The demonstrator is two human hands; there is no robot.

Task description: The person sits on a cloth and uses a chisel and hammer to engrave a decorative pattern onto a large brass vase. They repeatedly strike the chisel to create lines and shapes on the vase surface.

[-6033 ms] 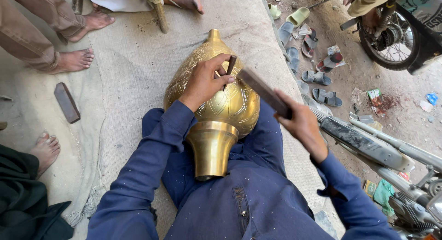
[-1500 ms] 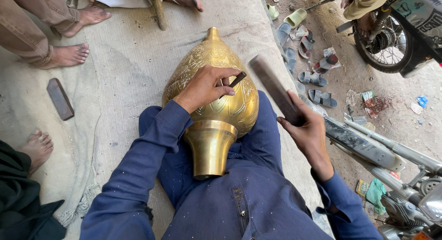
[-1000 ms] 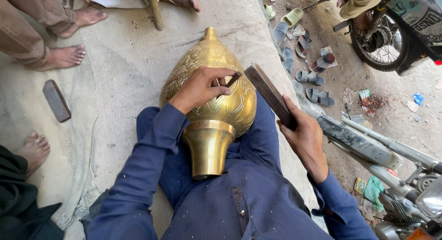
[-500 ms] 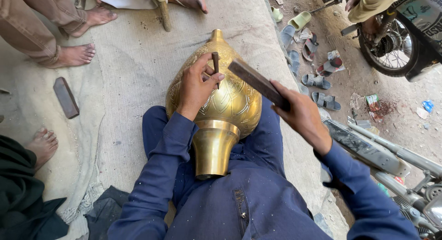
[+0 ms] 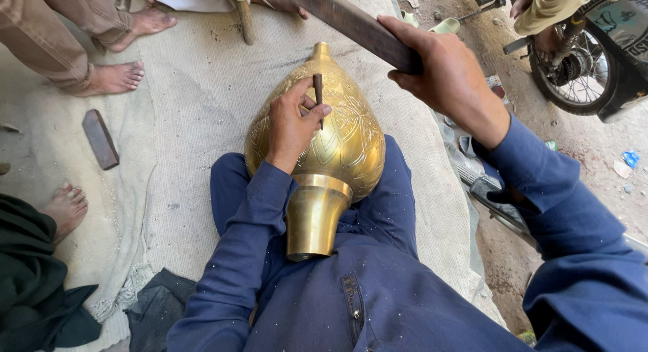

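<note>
Brass, engraved all over with leaf-like patterns, forms the large teardrop-shaped vessel (image 5: 337,139) that is laid on its side across the lap of a seated person in dark blue clothing, its flared neck turned towards the body and its pointed tip directed away. The left hand (image 5: 291,122) is rested on the upper curve of the vessel, and a thin dark chisel (image 5: 317,95) is pinched upright between its thumb and fingers, the tip set against the metal. The right hand (image 5: 442,72) is raised above and to the right of the vessel, its grip clenched round a long, flat dark bar (image 5: 354,24) that is slanted up towards the top edge of the view, well apart from the chisel. A pale woven mat (image 5: 196,102) is spread beneath everything. A small dark block (image 5: 100,139) is left lying on the mat at the left, near other people's bare feet (image 5: 111,78). A motorcycle wheel (image 5: 574,75) is seen at the upper right.
</note>
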